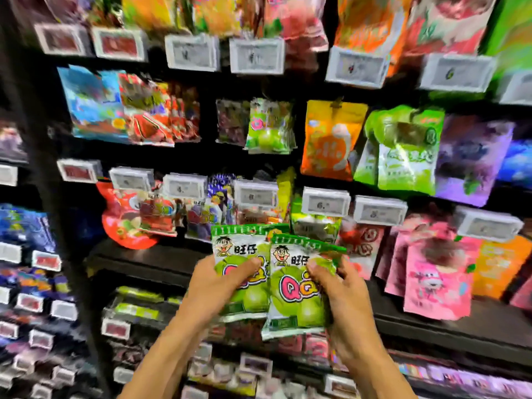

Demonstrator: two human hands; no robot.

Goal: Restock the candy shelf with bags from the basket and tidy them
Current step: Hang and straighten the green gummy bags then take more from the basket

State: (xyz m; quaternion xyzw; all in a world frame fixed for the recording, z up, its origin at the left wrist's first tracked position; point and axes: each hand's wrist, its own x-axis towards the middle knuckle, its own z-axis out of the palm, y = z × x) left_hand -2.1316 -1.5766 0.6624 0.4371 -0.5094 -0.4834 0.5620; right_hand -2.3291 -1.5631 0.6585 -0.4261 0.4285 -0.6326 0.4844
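Far left on the lower row, a red bag is seen hanging over the dark ledge of the candy shelf, badly blurred. Moving across, the left hand is found curled round the left green bag, thumb laid over the printed front, the pack held upright in front of the lower row. Above it, in the middle row, the hung green bags of the same print are spotted on a peg, and that peg is judged the likely destination. Next, the right green bag is held overlapping the first one's edge and is pinched by the right hand, thumb on its upper corner, fingers hidden behind. Whether extra packs are stacked in either grip cannot be told. The basket is not in view. Further right, pink bags are hung low, near the right forearm. Trouble is expected at the peg: the small hang-hole could be missed and the slick film torn or let slip, and two overlapped packs raised together could snag each other. A price tag between hands and peg could be knocked on the way up, and the pink bags could be brushed askew by the right arm.
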